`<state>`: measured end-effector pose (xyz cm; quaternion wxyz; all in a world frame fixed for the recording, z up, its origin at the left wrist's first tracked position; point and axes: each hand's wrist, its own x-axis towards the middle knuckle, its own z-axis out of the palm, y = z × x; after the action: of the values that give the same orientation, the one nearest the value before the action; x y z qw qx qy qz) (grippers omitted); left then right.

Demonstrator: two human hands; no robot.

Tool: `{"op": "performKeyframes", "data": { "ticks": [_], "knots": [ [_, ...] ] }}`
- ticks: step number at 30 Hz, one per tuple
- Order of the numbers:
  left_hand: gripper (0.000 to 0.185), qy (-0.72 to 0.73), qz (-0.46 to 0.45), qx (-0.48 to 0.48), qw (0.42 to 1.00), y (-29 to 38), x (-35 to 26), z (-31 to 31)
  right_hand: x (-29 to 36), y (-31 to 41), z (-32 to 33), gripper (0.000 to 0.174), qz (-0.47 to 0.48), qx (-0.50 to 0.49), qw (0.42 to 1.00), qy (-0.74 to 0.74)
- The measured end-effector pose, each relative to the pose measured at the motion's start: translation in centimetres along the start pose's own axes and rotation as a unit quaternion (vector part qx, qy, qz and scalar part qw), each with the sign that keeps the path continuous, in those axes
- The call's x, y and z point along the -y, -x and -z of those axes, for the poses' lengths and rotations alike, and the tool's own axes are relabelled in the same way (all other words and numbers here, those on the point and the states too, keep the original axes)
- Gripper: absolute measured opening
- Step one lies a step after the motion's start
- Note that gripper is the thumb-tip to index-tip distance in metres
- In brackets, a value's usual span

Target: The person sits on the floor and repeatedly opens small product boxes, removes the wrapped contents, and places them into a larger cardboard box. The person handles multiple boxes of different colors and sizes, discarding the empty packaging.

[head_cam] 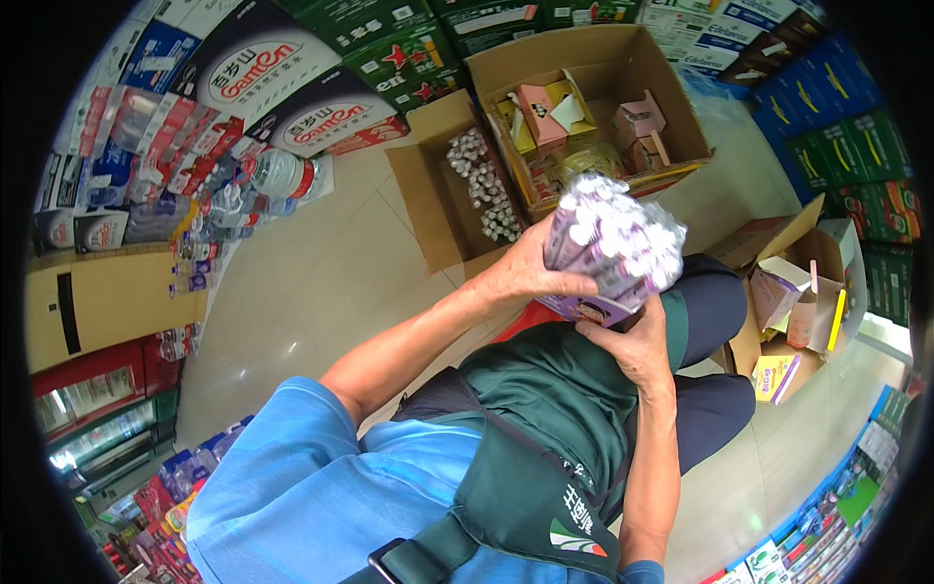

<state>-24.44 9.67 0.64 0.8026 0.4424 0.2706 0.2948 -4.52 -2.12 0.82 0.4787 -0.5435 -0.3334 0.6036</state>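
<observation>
Above my lap, both hands hold a purple printed carton filled with a bundle of purple stick-shaped packets with twisted silvery ends. My left hand grips the packets' left side, its thumb across their front. My right hand grips the carton's lower right corner; some of its fingers are hidden behind it. Just beyond, a narrow cardboard box on the floor holds more packets, with their white twisted ends up. Beside it a large cardboard box contains pink and yellow cartons and plastic wrapping.
At the right, an open cardboard box holds opened small cartons. Green beer cases and water cartons are stacked ahead. Large water bottles stand at the left. A stocked shelf lies at the lower right. A red thing shows beneath me.
</observation>
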Motion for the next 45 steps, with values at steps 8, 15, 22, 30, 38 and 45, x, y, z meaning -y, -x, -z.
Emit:
{"op": "performKeyframes", "data": {
  "ticks": [8,15,22,30,38,45],
  "knots": [
    [0.122,0.166,-0.007,0.066,0.984,4.2,-3.2,4.0,-2.7,0.5,-1.3,0.066,0.038,-0.019,0.995,0.086],
    [0.087,0.207,0.268,-0.017,0.941,5.7,-3.6,6.5,-2.7,-1.2,-3.2,0.093,0.226,-0.023,0.949,0.219],
    [0.056,0.267,0.423,-0.068,0.863,4.2,-3.2,8.7,-2.6,-0.6,-5.0,0.101,0.255,0.036,0.896,0.362],
    [0.039,0.270,0.459,-0.081,0.842,5.5,-1.7,11.5,-2.7,-0.6,-4.7,0.107,0.184,0.078,0.911,0.362],
    [0.050,0.035,0.385,-0.142,0.911,6.0,-3.0,20.6,-2.6,0.3,-2.8,0.095,0.147,0.009,0.954,0.261],
    [0.036,-0.010,0.526,-0.146,0.838,1.1,-1.7,29.0,-2.1,1.8,-1.3,0.085,0.115,-0.066,0.969,0.208]
  ]
}}
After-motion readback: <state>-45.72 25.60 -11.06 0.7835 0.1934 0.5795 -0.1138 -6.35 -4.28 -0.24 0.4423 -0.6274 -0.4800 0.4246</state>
